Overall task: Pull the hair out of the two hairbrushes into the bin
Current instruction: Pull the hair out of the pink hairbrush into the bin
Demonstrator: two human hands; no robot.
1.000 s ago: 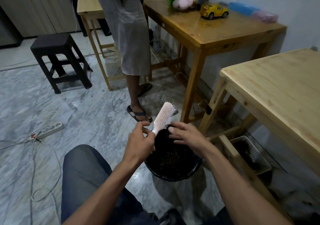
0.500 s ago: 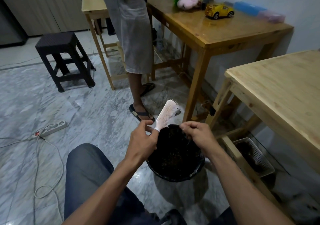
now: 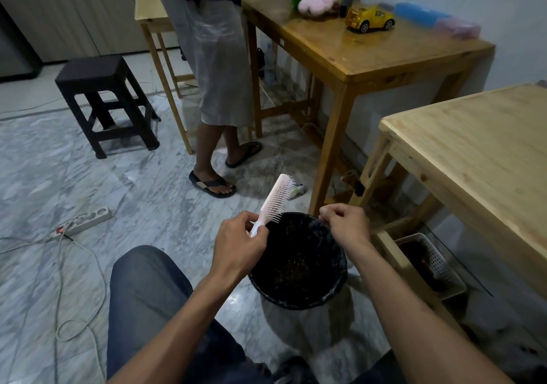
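Bin [image 3: 296,296]: black, round, on the marble floor [image 3: 74,176] between the seated person's knees and the near wooden table [image 3: 479,158]; dark debris inside. Left hand [image 3: 236,244] is closed around the handle of a pale pink hairbrush [image 3: 276,198], which tilts up and away over the bin's far left rim, bristles facing right. Right hand [image 3: 349,225], over the far right rim, has fingertips pinched together; any hair between them is too fine to make out.

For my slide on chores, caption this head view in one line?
Left hand holds pale pink plastic hairbrush over round black bin; right hand pinched beside.
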